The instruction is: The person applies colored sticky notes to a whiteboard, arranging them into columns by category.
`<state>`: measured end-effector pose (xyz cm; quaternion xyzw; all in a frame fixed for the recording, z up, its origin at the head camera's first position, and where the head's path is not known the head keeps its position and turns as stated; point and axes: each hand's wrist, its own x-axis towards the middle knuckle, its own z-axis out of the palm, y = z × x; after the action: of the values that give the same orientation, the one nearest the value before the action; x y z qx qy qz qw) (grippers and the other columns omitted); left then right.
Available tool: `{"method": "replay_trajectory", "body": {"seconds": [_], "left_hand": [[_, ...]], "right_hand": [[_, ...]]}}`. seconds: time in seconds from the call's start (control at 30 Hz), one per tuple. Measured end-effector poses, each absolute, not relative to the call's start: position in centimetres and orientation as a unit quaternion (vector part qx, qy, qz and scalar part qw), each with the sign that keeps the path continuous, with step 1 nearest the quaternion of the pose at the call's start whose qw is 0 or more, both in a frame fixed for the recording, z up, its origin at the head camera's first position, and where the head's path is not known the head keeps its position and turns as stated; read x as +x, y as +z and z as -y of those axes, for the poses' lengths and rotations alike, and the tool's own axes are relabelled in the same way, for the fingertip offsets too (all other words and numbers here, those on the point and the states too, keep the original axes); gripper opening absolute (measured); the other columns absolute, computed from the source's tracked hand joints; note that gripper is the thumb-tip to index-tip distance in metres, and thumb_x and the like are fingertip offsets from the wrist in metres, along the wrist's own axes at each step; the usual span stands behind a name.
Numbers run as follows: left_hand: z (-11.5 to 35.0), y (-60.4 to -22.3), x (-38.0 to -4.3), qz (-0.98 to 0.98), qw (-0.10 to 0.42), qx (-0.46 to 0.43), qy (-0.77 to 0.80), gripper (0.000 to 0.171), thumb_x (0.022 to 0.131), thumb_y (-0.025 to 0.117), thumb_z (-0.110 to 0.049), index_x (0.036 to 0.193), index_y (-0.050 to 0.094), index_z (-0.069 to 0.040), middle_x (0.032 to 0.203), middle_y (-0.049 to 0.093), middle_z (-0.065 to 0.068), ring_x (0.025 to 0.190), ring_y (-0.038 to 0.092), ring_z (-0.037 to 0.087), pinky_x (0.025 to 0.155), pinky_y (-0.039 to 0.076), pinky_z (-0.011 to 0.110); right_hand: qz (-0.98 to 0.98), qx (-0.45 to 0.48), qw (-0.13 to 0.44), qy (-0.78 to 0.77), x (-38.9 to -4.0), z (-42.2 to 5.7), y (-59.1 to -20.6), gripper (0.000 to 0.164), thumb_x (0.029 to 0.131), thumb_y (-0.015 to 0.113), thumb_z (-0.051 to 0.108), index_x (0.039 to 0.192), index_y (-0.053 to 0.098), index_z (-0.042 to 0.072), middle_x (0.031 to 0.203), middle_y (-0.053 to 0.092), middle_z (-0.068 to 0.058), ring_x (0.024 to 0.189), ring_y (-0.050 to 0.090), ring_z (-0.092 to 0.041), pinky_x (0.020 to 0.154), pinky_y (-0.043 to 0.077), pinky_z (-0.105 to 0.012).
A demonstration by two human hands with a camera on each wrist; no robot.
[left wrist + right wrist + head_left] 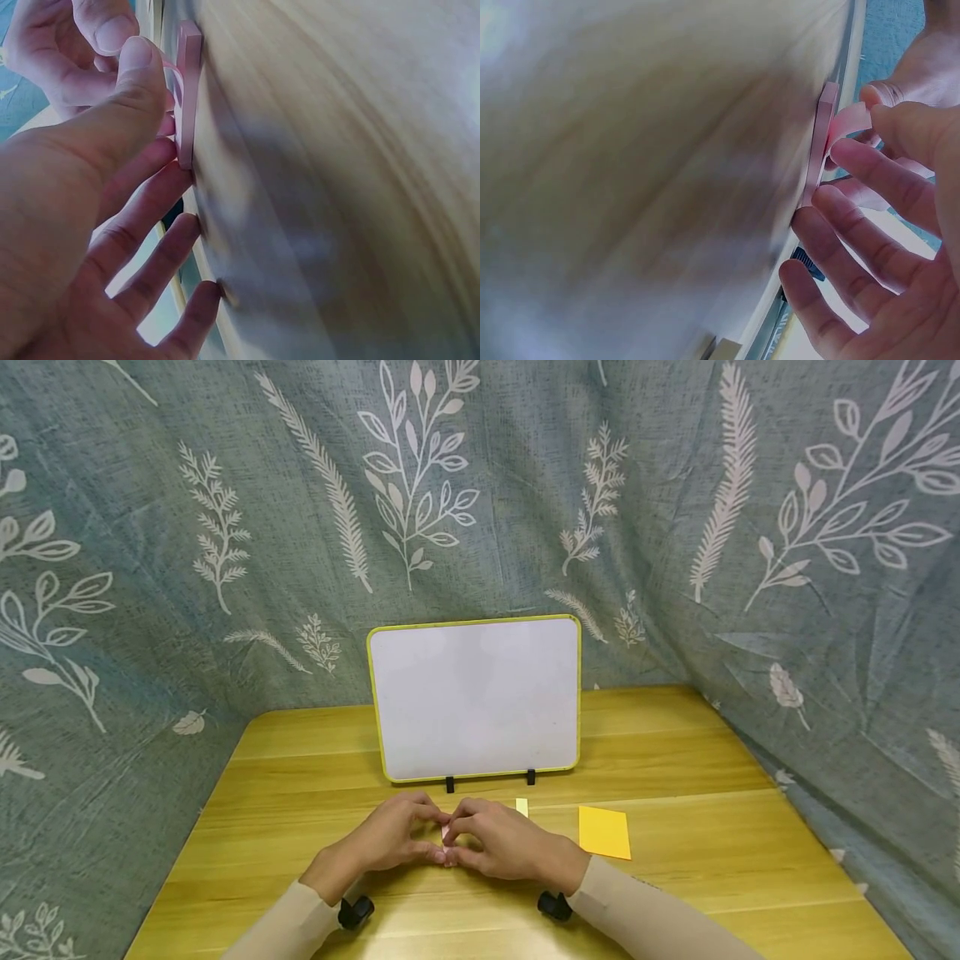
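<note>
From my head view, both hands meet low over the wooden table (pixel 675 760): the left hand (pixel 386 837) and the right hand (pixel 513 843) hold a pink pad (pixel 190 97) between them. There I get only a pink sliver; the left wrist view gives me the pad's thick side, resting on the table, and the right wrist view its top sheet (pixel 849 122), curled up toward the thumb tips. Each hand grips with thumb and forefinger about pad and sheet, outer fingers spread. The thumbs crowd together over the sheet's free end, so I can't tell which one pinches it.

Only the head view shows me the orange pad (pixel 603 832) beyond the right wrist and the whole whiteboard (pixel 480 693) on black feet (pixel 450 784), before a leafy curtain (pixel 510 568). A pale yellow strip (pixel 522 807) is partly hidden behind the right hand, and both sleeves (pixel 660 918) run off the bottom edge
</note>
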<state>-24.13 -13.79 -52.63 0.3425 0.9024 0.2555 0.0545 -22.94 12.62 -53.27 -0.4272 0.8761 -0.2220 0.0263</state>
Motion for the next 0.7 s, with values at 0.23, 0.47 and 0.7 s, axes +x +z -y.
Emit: {"method": "replay_trajectory", "body": {"seconds": [0.23,0.47,0.7], "left_hand": [[13.81,-52.62,-24.07,-0.902,0.057,0.34,0.26,0.052,0.095,0.097,-0.043,0.138,0.087,-0.015,0.123,0.081,-0.002,0.113,0.074,0.019,0.099,0.06,0.038],[13.86,-52.81,-23.95,-0.899,0.054,0.344,0.264,0.052,0.094,0.097,-0.045,0.137,0.087,-0.017,0.121,0.081,-0.003,0.111,0.073,0.018,0.097,0.058,0.035],[13.99,-52.78,-24.3,-0.899,0.055,0.346,0.264,0.051,0.094,0.097,-0.042,0.137,0.087,-0.017,0.122,0.081,-0.003,0.113,0.073,0.018,0.098,0.059,0.035]], "right_hand": [[-0.877,-0.427,0.021,-0.221,-23.02,-12.56,-53.32,0.019,0.117,0.075,0.036,0.124,0.088,0.024,0.133,0.078,0.004,0.122,0.075,-0.009,0.106,0.064,-0.028],[-0.879,-0.423,0.028,-0.217,-22.9,-12.53,-53.22,0.019,0.117,0.075,0.035,0.124,0.088,0.025,0.137,0.078,0.003,0.123,0.075,-0.009,0.107,0.064,-0.028],[-0.877,-0.425,0.029,-0.22,-23.08,-12.46,-53.2,0.017,0.116,0.076,0.034,0.124,0.088,0.025,0.135,0.078,0.003,0.121,0.074,-0.008,0.105,0.064,-0.027]]}}
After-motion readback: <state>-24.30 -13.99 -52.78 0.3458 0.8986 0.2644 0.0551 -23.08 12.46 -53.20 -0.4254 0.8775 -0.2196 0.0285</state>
